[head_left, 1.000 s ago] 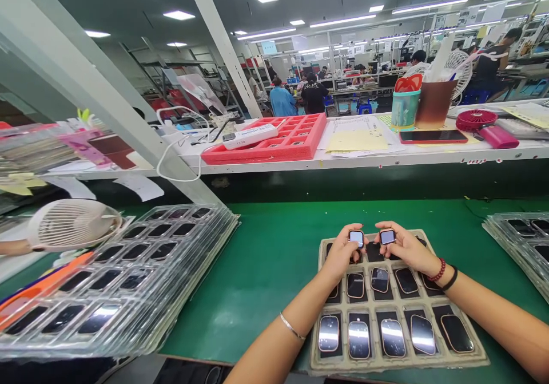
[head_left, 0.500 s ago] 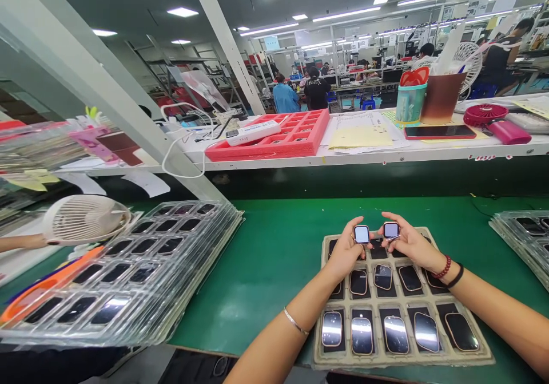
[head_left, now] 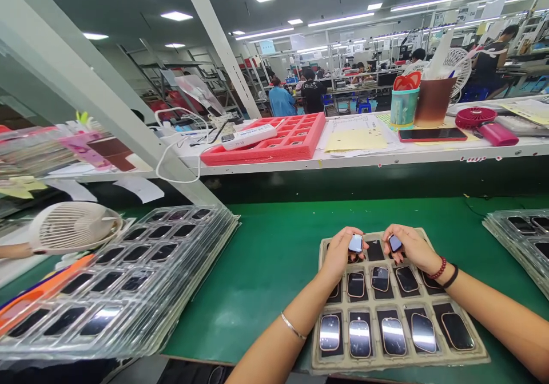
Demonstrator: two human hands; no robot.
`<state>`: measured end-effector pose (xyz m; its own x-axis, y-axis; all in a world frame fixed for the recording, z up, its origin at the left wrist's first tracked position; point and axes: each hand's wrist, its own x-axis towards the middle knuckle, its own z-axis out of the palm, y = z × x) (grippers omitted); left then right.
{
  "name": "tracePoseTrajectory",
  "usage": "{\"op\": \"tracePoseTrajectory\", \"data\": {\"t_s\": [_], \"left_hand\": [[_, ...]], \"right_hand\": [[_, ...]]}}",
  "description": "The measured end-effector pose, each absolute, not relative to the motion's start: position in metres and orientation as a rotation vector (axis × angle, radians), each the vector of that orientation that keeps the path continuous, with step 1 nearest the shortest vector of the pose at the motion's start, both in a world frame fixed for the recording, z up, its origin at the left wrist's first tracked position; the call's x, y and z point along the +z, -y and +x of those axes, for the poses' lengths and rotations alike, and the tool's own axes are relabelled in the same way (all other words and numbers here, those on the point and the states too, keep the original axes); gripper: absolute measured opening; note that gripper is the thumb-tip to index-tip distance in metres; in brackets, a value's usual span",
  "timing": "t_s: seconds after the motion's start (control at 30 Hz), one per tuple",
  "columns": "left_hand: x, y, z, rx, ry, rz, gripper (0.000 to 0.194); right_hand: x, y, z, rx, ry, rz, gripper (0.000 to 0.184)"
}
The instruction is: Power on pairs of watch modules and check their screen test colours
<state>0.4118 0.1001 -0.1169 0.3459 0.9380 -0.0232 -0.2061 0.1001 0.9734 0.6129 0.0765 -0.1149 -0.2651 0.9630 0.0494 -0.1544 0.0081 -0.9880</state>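
Observation:
My left hand (head_left: 343, 252) pinches a small smartwatch body (head_left: 355, 243) between its fingers, its glass face catching the light. My right hand (head_left: 409, 248) grips a second smartwatch body (head_left: 395, 243), which is tilted and dark-faced. Both hands hover just over the top row of a molded pulp tray (head_left: 398, 363) and partly hide that row. The tray's black-padded cells hold several rounded smartwatch bodies with rose-gold frames, such as one (head_left: 393, 336) in the front row.
The tray sits on a green bench mat (head_left: 266, 269). Stacks of clear plastic trays (head_left: 128, 269) lie to the left, and another stack (head_left: 518, 229) lies to the right. A white fan (head_left: 72, 226) stands far left. A shelf (head_left: 386, 158) above holds a red foam tray (head_left: 274, 141) and papers.
Both hands have dropped lower, closer to the tray. The watch bodies have turned, with the right one now tilted and its face darker.

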Motion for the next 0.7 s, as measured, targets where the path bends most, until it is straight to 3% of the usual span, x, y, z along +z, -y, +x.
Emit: {"op": "tracePoseTrajectory", "data": {"t_s": [0.33,0.7], "left_hand": [[-0.1106,-0.0965,0.4135,0.953,-0.843,1.251,0.044],[-0.1198,-0.0956,0.4145,0.947,-0.746,1.252,0.067]], "right_hand": [[-0.1153,-0.0773,0.6128,1.408,1.402,-0.944,0.032],[-0.1220,-0.0774,0.6128,1.368,1.465,-0.883,0.052]]}}
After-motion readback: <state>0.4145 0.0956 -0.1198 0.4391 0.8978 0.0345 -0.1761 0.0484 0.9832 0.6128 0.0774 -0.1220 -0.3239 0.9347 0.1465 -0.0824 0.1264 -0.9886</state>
